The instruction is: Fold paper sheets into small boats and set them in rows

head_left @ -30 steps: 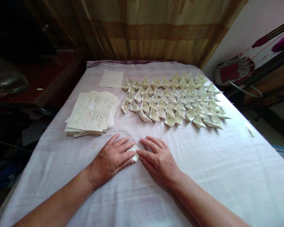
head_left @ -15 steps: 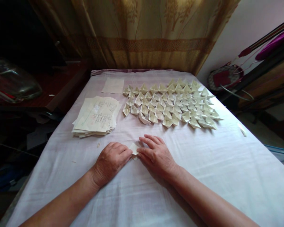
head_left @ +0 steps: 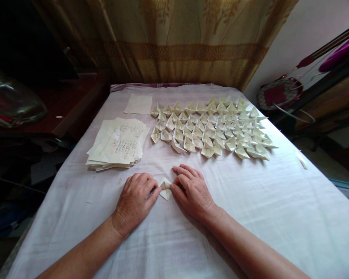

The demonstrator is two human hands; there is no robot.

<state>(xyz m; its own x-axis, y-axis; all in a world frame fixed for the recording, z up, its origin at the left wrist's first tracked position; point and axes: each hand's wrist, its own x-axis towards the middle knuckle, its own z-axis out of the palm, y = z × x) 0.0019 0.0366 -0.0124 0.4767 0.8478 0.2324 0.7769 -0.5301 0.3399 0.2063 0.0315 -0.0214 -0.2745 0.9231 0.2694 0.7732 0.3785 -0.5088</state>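
A small folded piece of paper (head_left: 165, 190), cream-coloured and diamond-shaped, lies at the near middle of the cloth-covered table. My left hand (head_left: 137, 195) pinches its left corner between thumb and fingers. On the right corner, the thumb and index finger of my right hand (head_left: 193, 192) are closed, while its other fingers stretch forward. Beyond my hands stand rows of folded paper boats (head_left: 207, 133). To the left of the boats is a stack of paper sheets (head_left: 116, 143), the top one with handwriting.
One separate paper sheet (head_left: 138, 104) lies behind the stack. A white cloth (head_left: 250, 217) covers the table, with paper scraps (head_left: 120, 180) on it. Patterned curtains (head_left: 186, 50) hang at the back. A dark red cabinet (head_left: 75, 104) stands left, and a bag (head_left: 280, 93) is at the right.
The folded paper has been opened out from a flatter shape into a diamond with a visible crease and raised flap. Both hands stay at its sides, the left thumb shifted slightly.
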